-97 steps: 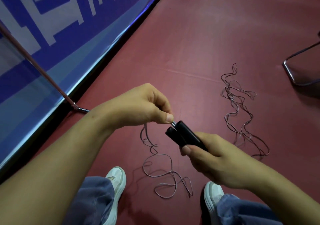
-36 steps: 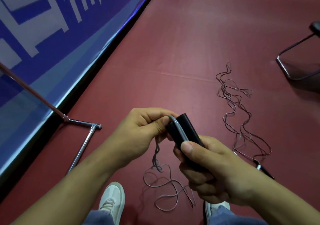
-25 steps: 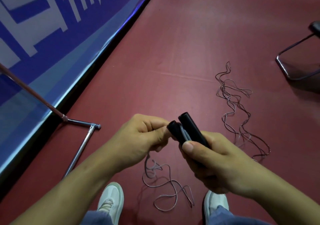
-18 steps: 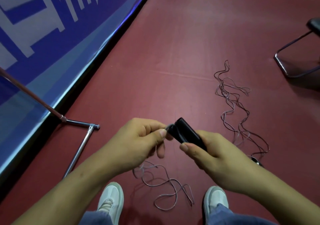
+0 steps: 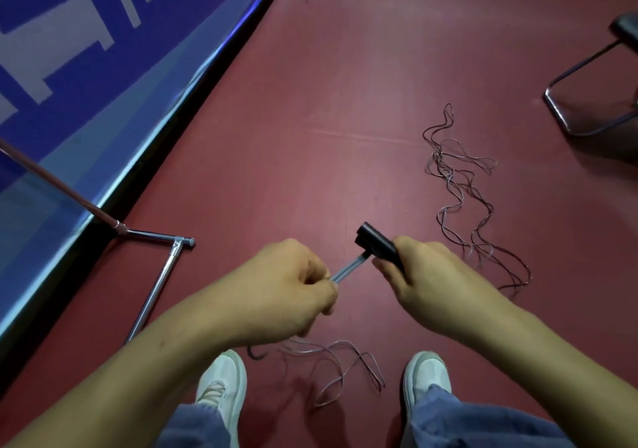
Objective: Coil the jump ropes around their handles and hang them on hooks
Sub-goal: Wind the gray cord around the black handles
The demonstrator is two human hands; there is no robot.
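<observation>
The left grip (image 5: 286, 289) is pinching the rope (image 5: 348, 268), holding it taut up to the black handles (image 5: 376, 244); slack is trailing on the floor (image 5: 310, 102) between the shoes (image 5: 224, 378). The right grip (image 5: 431, 275) is clenching both handles together. Looks mid-coil: next turns want steady tension, laid side by side, slack fed without kinks. The second rope (image 5: 459, 199) is lying loose on the floor farther right, not yet coiled.

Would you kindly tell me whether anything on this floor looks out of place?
Yes: a second rope lies in a loose tangle on the floor to the right, uncoiled. Slack from the held rope also trails in loops between the shoes.
</observation>
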